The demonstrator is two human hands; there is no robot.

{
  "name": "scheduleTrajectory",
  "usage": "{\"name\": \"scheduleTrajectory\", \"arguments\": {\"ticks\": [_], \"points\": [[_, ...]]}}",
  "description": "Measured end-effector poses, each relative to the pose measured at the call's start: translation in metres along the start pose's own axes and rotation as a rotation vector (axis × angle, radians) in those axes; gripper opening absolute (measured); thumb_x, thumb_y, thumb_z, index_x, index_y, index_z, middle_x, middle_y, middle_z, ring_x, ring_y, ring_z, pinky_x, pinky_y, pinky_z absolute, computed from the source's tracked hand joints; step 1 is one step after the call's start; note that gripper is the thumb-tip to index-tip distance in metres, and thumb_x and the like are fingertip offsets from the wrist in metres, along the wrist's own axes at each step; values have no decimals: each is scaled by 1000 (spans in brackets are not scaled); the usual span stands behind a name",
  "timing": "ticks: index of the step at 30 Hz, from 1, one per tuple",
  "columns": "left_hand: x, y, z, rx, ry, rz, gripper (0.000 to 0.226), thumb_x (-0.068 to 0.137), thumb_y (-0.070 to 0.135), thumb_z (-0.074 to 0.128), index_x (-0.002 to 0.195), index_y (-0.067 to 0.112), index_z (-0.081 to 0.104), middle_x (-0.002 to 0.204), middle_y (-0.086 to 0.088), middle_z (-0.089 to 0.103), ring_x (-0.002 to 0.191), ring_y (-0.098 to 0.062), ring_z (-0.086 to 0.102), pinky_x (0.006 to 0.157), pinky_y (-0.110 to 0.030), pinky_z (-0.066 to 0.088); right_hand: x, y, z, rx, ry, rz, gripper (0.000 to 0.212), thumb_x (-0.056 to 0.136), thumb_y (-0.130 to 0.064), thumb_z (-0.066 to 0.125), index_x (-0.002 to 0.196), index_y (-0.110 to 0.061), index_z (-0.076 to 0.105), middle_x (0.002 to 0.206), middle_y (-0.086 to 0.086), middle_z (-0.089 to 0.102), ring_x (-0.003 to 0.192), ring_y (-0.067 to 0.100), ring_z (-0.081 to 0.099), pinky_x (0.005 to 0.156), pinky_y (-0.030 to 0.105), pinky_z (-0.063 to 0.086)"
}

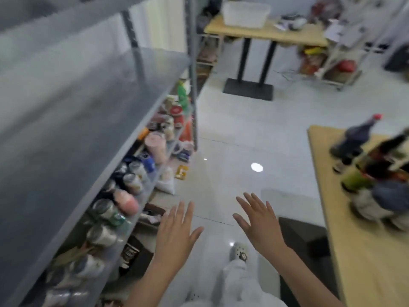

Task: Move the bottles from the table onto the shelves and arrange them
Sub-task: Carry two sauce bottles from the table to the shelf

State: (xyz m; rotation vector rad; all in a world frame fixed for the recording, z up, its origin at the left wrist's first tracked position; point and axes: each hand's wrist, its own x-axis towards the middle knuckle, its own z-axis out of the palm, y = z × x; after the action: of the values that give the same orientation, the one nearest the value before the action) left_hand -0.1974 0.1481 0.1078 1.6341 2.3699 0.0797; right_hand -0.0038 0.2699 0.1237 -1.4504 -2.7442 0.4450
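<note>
Several bottles (374, 171) stand bunched on the wooden table (363, 251) at the right; the frame is blurred, so only dark bodies, one red cap and a green label show. A grey metal shelf unit (95, 111) runs along the left, its upper board bare. The shelf below it holds cans, jars and cups (130, 180). My left hand (177, 231) and my right hand (259, 222) hover over the floor between shelf and table, fingers spread, holding nothing.
A second wooden table (265, 34) with a white plastic bin (245, 13) stands at the back. A wire cart (327, 63) with packets is at the back right. A dark stool (303, 238) sits beside the near table. White tiled floor lies between.
</note>
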Motion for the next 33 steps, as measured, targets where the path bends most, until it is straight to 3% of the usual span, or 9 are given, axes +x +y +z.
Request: {"name": "scheduleTrajectory", "arguments": {"ticks": [2, 5, 7, 10, 13, 16, 22, 28, 33], "points": [[8, 26, 2, 13, -46, 64, 74, 95, 61, 12, 135, 13, 52, 126, -14, 63, 112, -32, 63, 86, -49, 54, -27, 20, -1, 15, 1, 129, 98, 72, -73, -23, 147, -33, 25, 157, -8, 18, 146, 13, 9, 117, 39, 5], [17, 63, 5, 43, -112, 169, 76, 96, 61, 7, 135, 13, 53, 128, -13, 62, 113, -32, 62, 87, -48, 52, -64, 47, -5, 77, 5, 304, 58, 95, -58, 17, 147, -34, 22, 158, -8, 14, 147, 11, 5, 118, 37, 2], [19, 89, 8, 58, -155, 257, 75, 97, 60, 7, 136, 13, 51, 130, -12, 61, 115, -31, 61, 89, -48, 52, -89, 66, -6, 101, 9, 404, 53, 98, -50, 29, 147, -34, 22, 158, -9, 14, 146, 11, 4, 119, 38, 3], [18, 125, 18, 73, -177, 352, 78, 97, 60, 3, 138, 14, 50, 132, -12, 59, 116, -30, 61, 90, -47, 51, -127, 95, -5, 118, 17, 546, 53, 98, -49, 31, 148, -33, 20, 158, -9, 12, 146, 10, 5, 119, 36, 8], [13, 171, 27, 152, -183, 472, 83, 86, 67, -18, 149, 20, 9, 155, -9, 26, 141, -28, 32, 111, -46, 30, -166, 125, -5, 152, 47, 678, 55, 98, -50, 30, 148, -32, 20, 158, -6, 17, 145, 11, 12, 117, 36, 14], [1, 224, 34, 182, -226, 614, 71, 95, 62, 7, 152, 23, -11, 162, -5, -2, 149, -25, 1, 119, -42, 5, -206, 152, -10, 193, 90, 786, 54, 97, -48, 32, 147, -31, 23, 156, -4, 23, 144, 13, 19, 116, 37, 15], [-37, 329, 49, 228, -241, 900, 72, 98, 59, 20, 153, 21, -7, 162, -4, 1, 149, -23, 3, 119, -40, 6, -286, 184, -29, 283, 225, 946, 54, 97, -45, 39, 146, -31, 26, 156, -3, 22, 144, 15, 19, 116, 40, 17], [-91, 401, 79, 322, -339, 1207, 75, 96, 62, 16, 152, 22, -12, 162, -2, -3, 149, -21, 0, 120, -42, 4, -373, 186, -56, 261, 467, 1152, 52, 95, -38, 47, 144, -28, 35, 153, -5, 28, 143, 14, 22, 118, 41, 13], [-134, 440, 102, 372, -371, 1415, 80, 89, 68, 5, 153, 21, -8, 162, -3, 2, 149, -22, 4, 120, -41, 8, -427, 180, -52, 327, 544, 1277, 50, 95, -41, 44, 143, -29, 36, 151, -14, 30, 142, 6, 22, 117, 33, 5]]}}
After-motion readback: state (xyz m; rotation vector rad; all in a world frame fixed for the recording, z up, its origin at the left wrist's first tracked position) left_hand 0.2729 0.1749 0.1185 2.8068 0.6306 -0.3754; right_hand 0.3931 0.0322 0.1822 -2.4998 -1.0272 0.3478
